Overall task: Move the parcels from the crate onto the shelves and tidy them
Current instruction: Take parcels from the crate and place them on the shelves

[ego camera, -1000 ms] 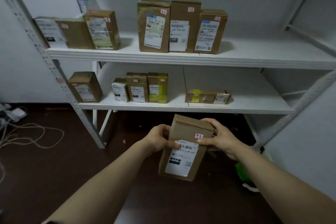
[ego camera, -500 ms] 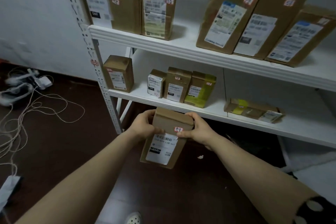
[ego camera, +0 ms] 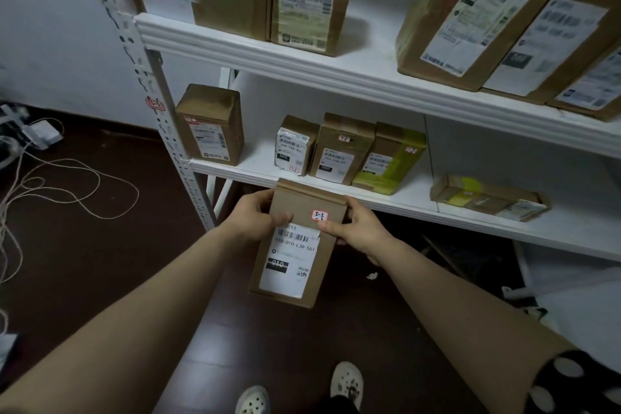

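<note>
Head view, left hand (ego camera: 253, 216), right hand (ego camera: 360, 231), each grip clamped on labelled parcel (ego camera: 289, 265), near lower shelf (ego camera: 403, 202)

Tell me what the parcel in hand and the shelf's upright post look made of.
Parcel: matte brown cardboard, by its folded top edge; white paper label stuck on. Upright post: likely white-painted metal, by its rows of punched slots.

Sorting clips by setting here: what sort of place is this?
Likely a small parcel storeroom or pickup point: white shelves carry shipping-labelled cardboard boxes, and the held parcel bears a handwritten number sticker.
</note>
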A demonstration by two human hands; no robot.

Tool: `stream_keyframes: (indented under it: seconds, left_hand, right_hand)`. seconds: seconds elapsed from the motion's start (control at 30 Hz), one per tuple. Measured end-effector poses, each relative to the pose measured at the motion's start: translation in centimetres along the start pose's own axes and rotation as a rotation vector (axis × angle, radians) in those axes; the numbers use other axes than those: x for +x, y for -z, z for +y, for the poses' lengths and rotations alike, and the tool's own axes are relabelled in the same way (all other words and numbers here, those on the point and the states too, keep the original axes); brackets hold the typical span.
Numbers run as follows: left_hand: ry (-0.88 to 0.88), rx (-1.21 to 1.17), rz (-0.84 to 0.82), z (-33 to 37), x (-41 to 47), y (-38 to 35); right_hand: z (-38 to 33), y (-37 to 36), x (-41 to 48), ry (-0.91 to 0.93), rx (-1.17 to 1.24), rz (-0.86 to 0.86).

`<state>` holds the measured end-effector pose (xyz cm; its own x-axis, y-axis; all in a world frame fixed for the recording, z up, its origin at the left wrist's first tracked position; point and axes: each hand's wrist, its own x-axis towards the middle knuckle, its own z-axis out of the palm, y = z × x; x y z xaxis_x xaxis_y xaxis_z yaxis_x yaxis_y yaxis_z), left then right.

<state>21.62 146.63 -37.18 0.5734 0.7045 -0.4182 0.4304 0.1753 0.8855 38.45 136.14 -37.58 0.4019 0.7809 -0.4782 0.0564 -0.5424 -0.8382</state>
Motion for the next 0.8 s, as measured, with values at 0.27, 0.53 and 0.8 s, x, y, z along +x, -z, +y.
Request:
stream_keyframes:
  seconds: [0.27, 0.53, 0.8]
  left_hand:
    - [0.025, -0.024, 0.027, 0.0, 2.3, -1.4]
    - [0.071, -0.052, 0.055, 1.4, 3.8, -3.9]
    - [0.090, -0.088, 0.066, 1.8, 4.4, -5.2]
  right_hand:
    - [0.8, 2.4, 2.8, 0.023, -0.057, -0.076]
    - [1.1, 5.4, 4.7, 0.028, -0.117, -0.121]
    - [1.1, 6.7, 5.1, 0.024, -0.114, -0.150]
